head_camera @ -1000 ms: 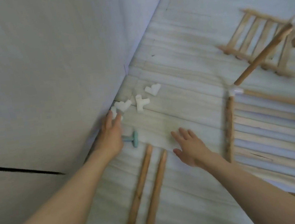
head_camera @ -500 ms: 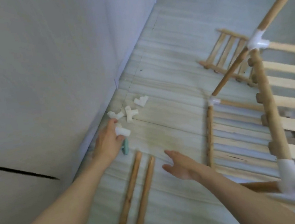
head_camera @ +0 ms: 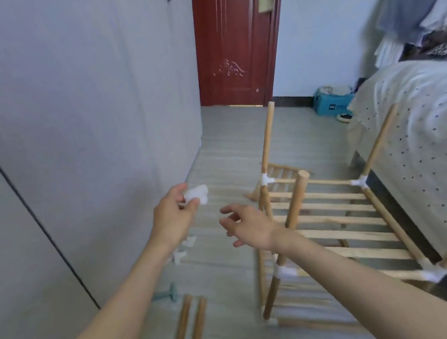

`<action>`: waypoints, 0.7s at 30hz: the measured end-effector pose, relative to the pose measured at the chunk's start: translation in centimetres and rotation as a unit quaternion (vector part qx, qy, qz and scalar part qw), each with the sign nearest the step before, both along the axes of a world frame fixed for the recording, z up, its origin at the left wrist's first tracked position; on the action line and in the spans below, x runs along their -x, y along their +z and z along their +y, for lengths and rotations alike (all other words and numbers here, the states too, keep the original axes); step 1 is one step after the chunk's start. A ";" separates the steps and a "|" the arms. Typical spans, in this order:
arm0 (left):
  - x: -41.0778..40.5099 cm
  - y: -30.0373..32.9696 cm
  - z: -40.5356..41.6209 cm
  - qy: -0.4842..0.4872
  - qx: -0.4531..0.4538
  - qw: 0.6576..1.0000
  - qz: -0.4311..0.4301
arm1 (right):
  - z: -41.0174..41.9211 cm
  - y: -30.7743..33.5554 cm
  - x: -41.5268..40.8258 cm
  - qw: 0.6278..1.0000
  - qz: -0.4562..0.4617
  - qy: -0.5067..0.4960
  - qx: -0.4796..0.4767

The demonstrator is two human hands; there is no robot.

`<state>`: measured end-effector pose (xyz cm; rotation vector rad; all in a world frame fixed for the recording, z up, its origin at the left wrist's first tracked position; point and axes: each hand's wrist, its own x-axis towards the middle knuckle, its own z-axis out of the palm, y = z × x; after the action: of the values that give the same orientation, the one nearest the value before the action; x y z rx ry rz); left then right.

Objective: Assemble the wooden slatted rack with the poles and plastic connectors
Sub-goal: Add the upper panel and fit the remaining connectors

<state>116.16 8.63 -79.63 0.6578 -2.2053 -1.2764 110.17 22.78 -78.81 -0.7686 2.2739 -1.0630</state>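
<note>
White connector [head_camera: 197,195] now up in left hand [head_camera: 172,216]

The white connector [head_camera: 198,195] pinched in the left hand [head_camera: 172,219] is smeared by blur, its shape unclear, and the fingers cover its near side. The right forearm hides part of the rack [head_camera: 335,219] and its near-left joint. The two loose poles [head_camera: 188,335] run off the bottom edge.

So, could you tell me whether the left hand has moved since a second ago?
Yes. The left hand has lifted off the floor, now pinching a white connector, well above the loose connectors it was reaching among by the wall.
</note>
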 end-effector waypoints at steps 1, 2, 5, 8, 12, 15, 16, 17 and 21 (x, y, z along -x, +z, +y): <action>0.0 1.4 1.0 -0.010 -0.011 1.000 0.025 | 1.1 1.8 -0.5 0.998 -0.022 -0.017 0.049; 0.0 2.8 2.1 -0.023 -0.024 0.998 0.049 | 2.4 3.5 -0.9 0.994 -0.038 -0.028 0.097; -0.1 6.3 5.5 -0.074 -0.054 0.991 0.099 | 6.4 7.7 -1.6 0.976 -0.024 -0.063 0.209; 0.2 8.9 8.6 -0.128 -0.037 0.985 0.111 | 10.1 9.7 -1.3 0.959 0.035 -0.118 0.254; 1.3 9.8 11.7 -0.139 0.047 0.984 0.098 | 13.2 9.3 0.0 0.946 0.064 -0.160 0.275; 2.7 9.5 13.2 -0.129 0.055 0.984 0.106 | 14.2 8.3 0.9 0.935 0.046 -0.169 0.307; 3.3 9.3 13.5 -0.125 0.043 0.985 0.109 | 14.4 7.9 1.2 0.933 0.038 -0.168 0.317; 3.8 9.1 13.7 -0.119 0.029 0.986 0.109 | 14.5 7.6 1.6 0.932 0.032 -0.165 0.322; 5.7 8.6 13.8 -0.093 0.007 0.990 0.101 | 14.4 6.3 2.4 0.942 0.030 -0.137 0.303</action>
<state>110.44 22.45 -71.02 0.3059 -2.1440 -1.3537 107.72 37.16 -72.46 -0.7229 2.1501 -1.9477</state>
